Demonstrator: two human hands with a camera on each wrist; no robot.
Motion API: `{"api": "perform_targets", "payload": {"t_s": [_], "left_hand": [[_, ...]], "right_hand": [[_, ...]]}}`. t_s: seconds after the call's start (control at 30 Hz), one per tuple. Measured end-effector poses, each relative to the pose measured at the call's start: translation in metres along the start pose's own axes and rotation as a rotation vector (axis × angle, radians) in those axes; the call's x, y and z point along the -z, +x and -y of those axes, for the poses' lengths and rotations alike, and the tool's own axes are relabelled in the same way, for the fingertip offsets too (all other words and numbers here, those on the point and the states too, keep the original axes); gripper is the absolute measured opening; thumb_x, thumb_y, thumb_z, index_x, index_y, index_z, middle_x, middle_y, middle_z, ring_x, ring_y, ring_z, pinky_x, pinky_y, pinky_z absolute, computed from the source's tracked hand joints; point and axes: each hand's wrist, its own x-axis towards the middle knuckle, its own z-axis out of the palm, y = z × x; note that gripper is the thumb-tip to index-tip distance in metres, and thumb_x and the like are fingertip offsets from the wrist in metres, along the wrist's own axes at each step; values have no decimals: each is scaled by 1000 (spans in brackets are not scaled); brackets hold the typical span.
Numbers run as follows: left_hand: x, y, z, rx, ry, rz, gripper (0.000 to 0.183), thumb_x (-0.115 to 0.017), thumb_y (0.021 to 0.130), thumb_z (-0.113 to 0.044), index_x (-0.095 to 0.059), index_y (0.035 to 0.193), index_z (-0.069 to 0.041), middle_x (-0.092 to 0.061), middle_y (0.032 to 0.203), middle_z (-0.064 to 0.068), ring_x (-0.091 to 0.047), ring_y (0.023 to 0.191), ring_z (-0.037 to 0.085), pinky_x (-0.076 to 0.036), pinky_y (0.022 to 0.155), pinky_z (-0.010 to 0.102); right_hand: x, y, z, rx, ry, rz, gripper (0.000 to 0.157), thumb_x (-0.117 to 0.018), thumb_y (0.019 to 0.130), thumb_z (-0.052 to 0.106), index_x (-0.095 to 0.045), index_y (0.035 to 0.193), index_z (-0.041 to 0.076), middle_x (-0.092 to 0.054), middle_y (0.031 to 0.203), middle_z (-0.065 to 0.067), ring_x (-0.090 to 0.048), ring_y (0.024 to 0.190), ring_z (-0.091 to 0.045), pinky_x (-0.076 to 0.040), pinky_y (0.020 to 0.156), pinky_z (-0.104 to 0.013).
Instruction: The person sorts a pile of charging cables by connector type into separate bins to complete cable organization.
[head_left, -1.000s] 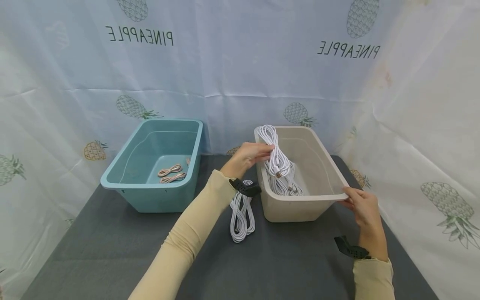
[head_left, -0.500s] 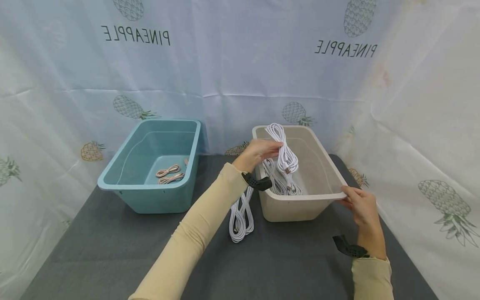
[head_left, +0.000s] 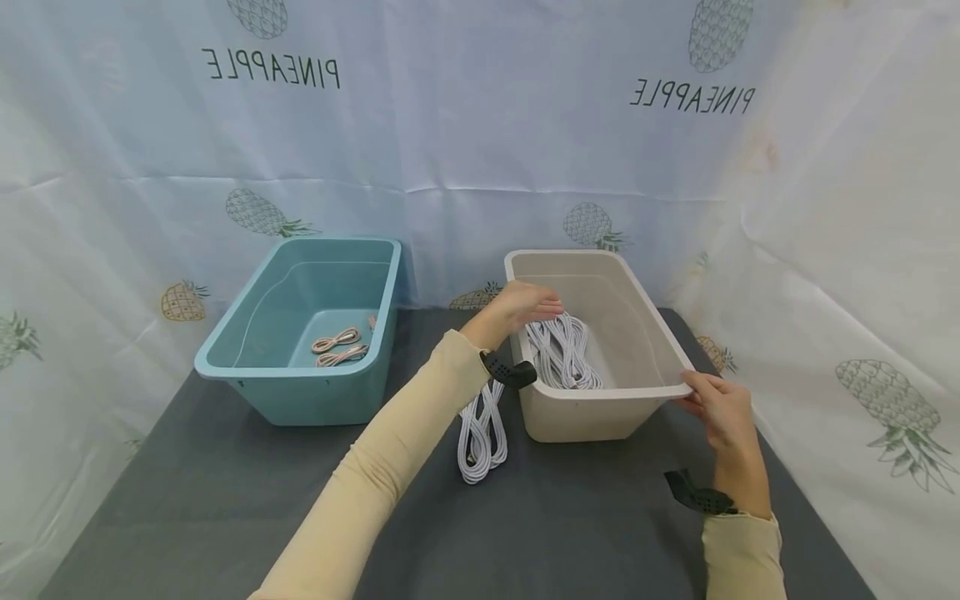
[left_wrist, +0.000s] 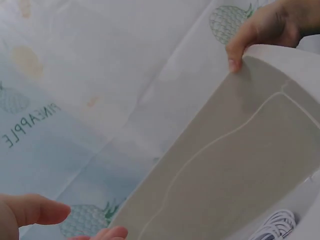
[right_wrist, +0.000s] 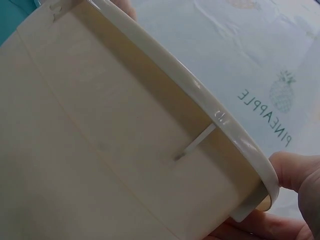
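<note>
In the head view my left hand (head_left: 517, 308) is over the left rim of the beige bin (head_left: 637, 325), fingers extended, holding nothing. Its thumb and fingertips are spread apart in the left wrist view. Below it, coiled white cables (head_left: 564, 354) lie in the bin's left part. My right hand (head_left: 726, 412) pinches the bin's front right corner, thumb on top of the rim and fingers underneath, as the right wrist view also shows. On the dark table, another coiled white cable (head_left: 482, 442) lies left of this bin, its upper part hidden behind my left wrist.
A teal bin (head_left: 300, 404) stands to the left, with several pinkish cables (head_left: 341, 354) inside. Both bins stand near the back of the dark table (head_left: 225, 500). A white curtain (head_left: 480, 125) with pineapple prints hangs behind and at both sides.
The white cable bundle that my left hand held moved right over the beige bin, and was let go. It now lies among the others inside. My right hand has stayed on the rim.
</note>
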Motion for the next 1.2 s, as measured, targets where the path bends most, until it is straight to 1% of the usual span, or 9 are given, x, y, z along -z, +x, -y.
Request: {"api": "perform_targets", "payload": {"t_s": [0.1, 0.23, 0.37, 0.47, 0.7, 0.8, 1.0, 1.1, 1.2], "left_hand": [[0, -8, 0, -7, -7, 11, 45, -52, 97, -6, -44, 137, 10, -55, 138, 24, -57, 127, 31, -49, 107, 33], [3, -16, 0, 10, -28, 8, 45, -51, 98, -7, -42, 139, 9, -56, 136, 25, -57, 126, 33, -48, 108, 35], [7, -25, 2, 15, -33, -17, 42, -50, 98, -7, -45, 136, 10, -58, 133, 27, -58, 125, 35, -50, 107, 37], [10, -33, 3, 3, -24, -12, 41, -52, 98, -8, -48, 134, 10, -58, 133, 26, -58, 124, 34, -50, 106, 37], [29, -55, 14, -102, 53, 42, 35, -55, 97, -14, -56, 128, 4, -62, 130, 21, -60, 124, 30, -49, 108, 37], [34, -61, 18, -118, 52, 44, 36, -55, 97, -14, -55, 128, 4, -60, 132, 22, -59, 125, 30, -48, 109, 38], [48, -70, 29, -93, 82, -1, 39, -55, 98, -15, -52, 132, 4, -61, 132, 22, -60, 124, 31, -47, 110, 40], [52, -71, 36, -74, 112, -18, 39, -55, 98, -15, -53, 132, 2, -62, 130, 21, -60, 124, 31, -50, 107, 39], [52, -72, 41, -60, 132, -20, 39, -55, 98, -15, -54, 132, 2, -62, 131, 20, -60, 124, 31, -51, 105, 38]], "right_hand": [[1, 0, 0, 0, 9, 7, 36, -58, 94, 13, -70, 63, 28, -60, 78, 20, -66, 67, 5, -58, 62, -13], [2, 1, -1, -9, 4, 4, 37, -58, 94, 14, -70, 63, 29, -59, 78, 21, -66, 68, 5, -58, 62, -13], [2, 0, -2, -15, -15, -6, 37, -59, 94, 14, -69, 63, 30, -58, 78, 21, -66, 67, 5, -58, 62, -12], [3, 0, -2, -14, -36, -14, 36, -59, 94, 15, -69, 63, 31, -57, 78, 21, -65, 67, 6, -57, 61, -12], [-1, -1, 0, -17, -12, -43, 37, -59, 94, 14, -69, 61, 30, -59, 75, 21, -65, 65, 5, -57, 61, -12], [-3, -2, 0, -14, -2, -75, 38, -59, 93, 13, -68, 60, 30, -59, 73, 20, -65, 63, 5, -57, 60, -12], [-10, -4, 2, -16, -32, -166, 38, -59, 92, 12, -65, 60, 31, -57, 77, 16, -64, 61, 4, -57, 58, -13], [-12, -5, 2, -21, -62, -181, 36, -59, 92, 14, -64, 60, 31, -55, 81, 13, -64, 61, 5, -57, 58, -13], [-12, -6, 2, -24, -58, -184, 35, -59, 92, 15, -64, 61, 31, -54, 81, 14, -64, 61, 5, -57, 58, -13]]}}
